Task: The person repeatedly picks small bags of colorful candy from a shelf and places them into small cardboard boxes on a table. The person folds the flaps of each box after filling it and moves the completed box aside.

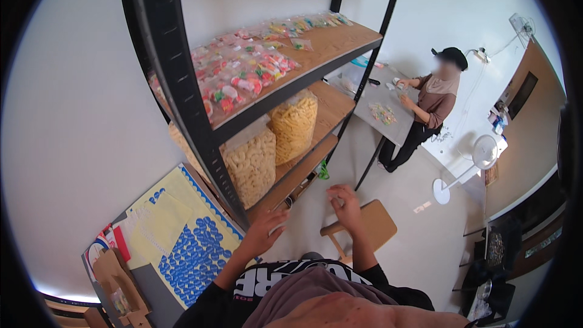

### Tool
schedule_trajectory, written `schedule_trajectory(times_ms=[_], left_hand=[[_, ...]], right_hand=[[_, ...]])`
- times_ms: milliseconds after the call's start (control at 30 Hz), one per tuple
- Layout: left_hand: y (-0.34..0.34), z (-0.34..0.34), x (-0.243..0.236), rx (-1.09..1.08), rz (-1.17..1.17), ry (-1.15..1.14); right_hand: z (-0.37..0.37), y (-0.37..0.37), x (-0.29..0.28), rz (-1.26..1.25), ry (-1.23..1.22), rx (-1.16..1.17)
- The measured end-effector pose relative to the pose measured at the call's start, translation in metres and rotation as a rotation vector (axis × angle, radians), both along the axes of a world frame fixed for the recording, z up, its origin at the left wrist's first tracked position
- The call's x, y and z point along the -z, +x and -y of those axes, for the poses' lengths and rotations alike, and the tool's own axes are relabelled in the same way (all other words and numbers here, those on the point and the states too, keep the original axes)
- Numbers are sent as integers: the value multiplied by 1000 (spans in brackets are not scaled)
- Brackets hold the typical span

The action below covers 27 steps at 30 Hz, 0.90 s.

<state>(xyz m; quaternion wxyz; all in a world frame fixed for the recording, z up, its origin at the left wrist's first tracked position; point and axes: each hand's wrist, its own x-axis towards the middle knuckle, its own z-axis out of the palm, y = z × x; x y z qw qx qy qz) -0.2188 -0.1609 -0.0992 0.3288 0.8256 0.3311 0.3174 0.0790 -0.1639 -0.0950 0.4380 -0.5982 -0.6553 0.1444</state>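
My left hand (262,234) reaches forward beside the black upright of a shelf rack (182,85). Its thumb and fingers pinch a small pale piece (280,227), too small to make out. My right hand (346,205) hovers a little to the right, above a wooden stool (379,222). Its fingers are curled, and I cannot tell whether anything is in them. The two hands are apart, roughly a hand's width from each other.
The rack's upper board (331,45) carries several small packets of colourful bits. Two big clear bags of pale puffed pieces (294,124) stand below. Yellow sheets with blue round stickers (194,255) lie at lower left. Another person (434,103) works at a grey table (382,94). A white fan (483,152) stands nearby.
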Motion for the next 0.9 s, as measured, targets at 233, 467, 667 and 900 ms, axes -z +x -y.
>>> schedule_trajectory(times_ms=[233, 467, 667, 900], left_hand=[[35, -27, 2, -112, 17, -96], [103, -92, -1, -408, 145, -158], [168, -150, -7, -409, 61, -121], [219, -202, -6, -399, 54, -78]], right_hand=[[-145, 101, -80, 94, 332, 38], [-316, 195, -206, 186, 656, 32], [-495, 271, -263, 273, 460, -110], [-604, 304, -269, 557, 183, -278]])
